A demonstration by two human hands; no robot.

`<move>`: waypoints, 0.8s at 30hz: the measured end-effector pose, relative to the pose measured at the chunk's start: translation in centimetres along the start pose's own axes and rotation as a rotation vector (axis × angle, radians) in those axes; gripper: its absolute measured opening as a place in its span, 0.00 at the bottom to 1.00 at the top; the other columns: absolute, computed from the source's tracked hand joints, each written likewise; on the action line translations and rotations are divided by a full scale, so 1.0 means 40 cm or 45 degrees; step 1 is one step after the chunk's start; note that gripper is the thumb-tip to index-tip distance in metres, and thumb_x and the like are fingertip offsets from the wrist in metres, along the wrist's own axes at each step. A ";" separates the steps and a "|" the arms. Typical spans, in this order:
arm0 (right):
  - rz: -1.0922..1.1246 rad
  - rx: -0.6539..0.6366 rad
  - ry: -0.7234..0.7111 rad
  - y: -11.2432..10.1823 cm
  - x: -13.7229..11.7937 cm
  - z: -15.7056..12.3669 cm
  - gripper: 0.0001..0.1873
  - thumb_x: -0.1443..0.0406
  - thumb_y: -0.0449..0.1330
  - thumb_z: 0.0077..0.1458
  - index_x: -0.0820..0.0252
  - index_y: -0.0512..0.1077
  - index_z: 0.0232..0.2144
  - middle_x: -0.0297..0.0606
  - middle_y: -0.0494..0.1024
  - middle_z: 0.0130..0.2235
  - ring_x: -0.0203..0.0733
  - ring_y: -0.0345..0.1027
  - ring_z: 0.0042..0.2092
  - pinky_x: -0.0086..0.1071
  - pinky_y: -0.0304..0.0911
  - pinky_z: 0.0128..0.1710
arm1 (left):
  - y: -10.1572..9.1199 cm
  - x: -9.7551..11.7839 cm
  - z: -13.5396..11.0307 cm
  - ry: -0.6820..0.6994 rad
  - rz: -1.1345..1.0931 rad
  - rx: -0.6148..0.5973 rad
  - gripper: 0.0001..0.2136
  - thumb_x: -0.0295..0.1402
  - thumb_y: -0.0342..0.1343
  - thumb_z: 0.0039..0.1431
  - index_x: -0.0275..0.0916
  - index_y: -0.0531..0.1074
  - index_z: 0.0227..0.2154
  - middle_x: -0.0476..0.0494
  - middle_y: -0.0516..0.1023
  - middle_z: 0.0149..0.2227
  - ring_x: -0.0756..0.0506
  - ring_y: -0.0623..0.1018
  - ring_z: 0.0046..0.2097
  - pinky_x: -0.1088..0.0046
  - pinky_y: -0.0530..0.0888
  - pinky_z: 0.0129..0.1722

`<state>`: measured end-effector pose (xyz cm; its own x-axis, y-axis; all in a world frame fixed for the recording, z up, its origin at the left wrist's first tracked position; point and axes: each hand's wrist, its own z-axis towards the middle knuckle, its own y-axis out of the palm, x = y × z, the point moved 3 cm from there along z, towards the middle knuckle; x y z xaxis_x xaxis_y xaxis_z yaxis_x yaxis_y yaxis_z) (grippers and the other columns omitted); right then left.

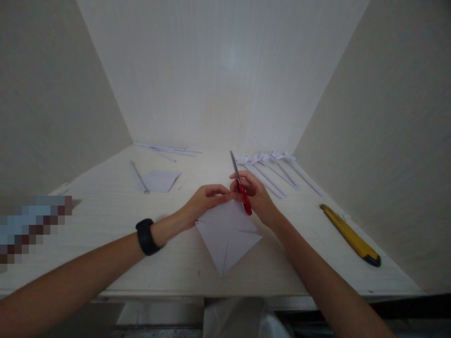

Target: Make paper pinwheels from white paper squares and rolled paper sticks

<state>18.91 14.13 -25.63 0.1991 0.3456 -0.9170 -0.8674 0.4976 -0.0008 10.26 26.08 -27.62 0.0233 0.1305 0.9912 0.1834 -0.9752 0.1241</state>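
A square of white paper (225,239) with slits cut in from its corners is held up at the middle, one corner toward me. At its far corner, my left hand (211,195) has its fingers closed on the paper. My right hand (252,192) holds red-handled scissors (243,192), their blades pointing away from me and seemingly together. The right fingertips also meet the paper's far corner beside the left ones. Exactly what the fingertips do there is partly hidden.
Several rolled paper sticks with folded tops (271,169) lie at the back right. Thin paper sticks (169,149) lie back left, near more paper (160,180) and a loose stick (140,177). A yellow utility knife (350,234) lies right; a pixelated object (31,225) is left. Walls enclose the white table (158,277).
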 end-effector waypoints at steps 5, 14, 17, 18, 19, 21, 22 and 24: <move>-0.001 -0.053 -0.018 -0.004 -0.004 0.002 0.20 0.65 0.66 0.46 0.53 0.64 0.41 0.29 0.71 0.31 0.31 0.64 0.31 0.24 0.58 0.27 | -0.004 -0.008 0.004 -0.009 -0.062 -0.012 0.12 0.38 0.65 0.44 0.36 0.74 0.29 0.52 0.73 0.23 0.55 0.68 0.21 0.80 0.60 0.20; 0.035 -0.160 -0.016 -0.010 -0.015 0.000 0.20 0.67 0.66 0.47 0.55 0.64 0.42 0.30 0.73 0.33 0.29 0.64 0.30 0.23 0.58 0.27 | -0.001 -0.006 0.009 -0.130 -0.150 -0.067 0.14 0.37 0.67 0.40 0.34 0.75 0.30 0.50 0.74 0.21 0.54 0.68 0.19 0.79 0.58 0.18; 0.024 -0.187 -0.026 -0.009 -0.019 -0.001 0.20 0.68 0.65 0.48 0.55 0.64 0.42 0.30 0.73 0.33 0.29 0.64 0.30 0.23 0.58 0.27 | -0.001 -0.006 0.012 -0.154 -0.167 -0.093 0.14 0.36 0.67 0.39 0.34 0.75 0.30 0.50 0.74 0.21 0.54 0.68 0.19 0.78 0.59 0.19; 0.019 -0.195 -0.031 -0.009 -0.019 -0.001 0.19 0.67 0.65 0.48 0.55 0.64 0.42 0.30 0.72 0.33 0.29 0.65 0.30 0.23 0.58 0.28 | -0.001 -0.007 0.014 -0.164 -0.171 -0.099 0.15 0.36 0.67 0.39 0.34 0.76 0.30 0.50 0.75 0.21 0.54 0.69 0.19 0.78 0.59 0.19; 0.015 -0.206 -0.040 -0.008 -0.020 -0.001 0.19 0.67 0.65 0.48 0.54 0.64 0.42 0.30 0.72 0.33 0.29 0.65 0.31 0.24 0.59 0.28 | -0.002 -0.008 0.015 -0.178 -0.173 -0.106 0.15 0.35 0.67 0.39 0.33 0.76 0.30 0.49 0.75 0.22 0.54 0.69 0.19 0.78 0.59 0.20; 0.012 -0.228 -0.056 -0.007 -0.022 -0.002 0.19 0.67 0.65 0.48 0.54 0.64 0.42 0.31 0.72 0.33 0.30 0.66 0.32 0.24 0.61 0.30 | -0.003 -0.012 0.016 -0.214 -0.177 -0.136 0.15 0.35 0.67 0.38 0.33 0.76 0.30 0.49 0.75 0.22 0.54 0.69 0.20 0.78 0.60 0.20; 0.011 -0.233 -0.063 -0.006 -0.023 -0.002 0.19 0.66 0.65 0.48 0.54 0.64 0.42 0.31 0.72 0.33 0.31 0.67 0.33 0.25 0.61 0.31 | -0.002 -0.013 0.015 -0.231 -0.181 -0.153 0.14 0.34 0.67 0.38 0.33 0.76 0.30 0.49 0.76 0.23 0.54 0.70 0.20 0.78 0.60 0.21; 0.010 -0.239 -0.068 -0.005 -0.024 -0.002 0.19 0.66 0.65 0.49 0.54 0.64 0.42 0.31 0.72 0.33 0.31 0.68 0.33 0.25 0.62 0.32 | -0.001 -0.013 0.014 -0.256 -0.194 -0.179 0.14 0.34 0.67 0.38 0.33 0.76 0.30 0.48 0.76 0.24 0.53 0.71 0.21 0.78 0.61 0.22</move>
<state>18.85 13.62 -24.80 0.2116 0.3929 -0.8949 -0.9378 0.3396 -0.0726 10.81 26.15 -28.18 0.2032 0.2963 0.9332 0.0620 -0.9551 0.2897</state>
